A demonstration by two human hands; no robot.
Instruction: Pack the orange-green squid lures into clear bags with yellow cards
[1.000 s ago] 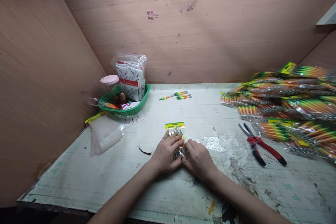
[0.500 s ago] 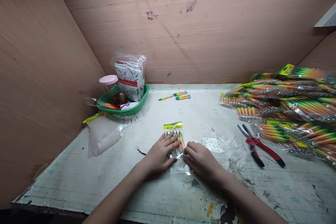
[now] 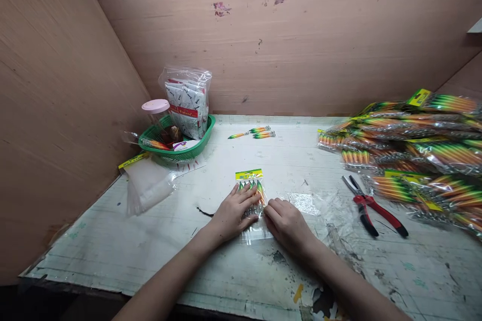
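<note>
A clear plastic bag of fishing lures [image 3: 249, 175] with a yellow-green header card lies flat on the table in front of me. Several green, yellow and orange lures show side by side through it, and its lower end is bare film. My left hand [image 3: 234, 212] rests on the bag with fingers stretched out, covering part of the lures. At the bag's right edge, my right hand [image 3: 286, 221] is closed, its curled fingers pinching the film; the fingertips are partly hidden. Beyond the bag lie a few loose lures [image 3: 263, 135].
Red-handled pliers [image 3: 371, 203] lie to the right, before a heap of packed lures [image 3: 425, 135]. At the left stand a green basket [image 3: 188, 153] holding a jar and packets, and a stack of empty header-card bags [image 3: 148, 188]. A scrap of film [image 3: 304, 203] lies near my right hand.
The camera view has shifted slightly. My left hand has slid a little to the right over the bag, fingers still outstretched. My right hand stays at the bag's right edge.
</note>
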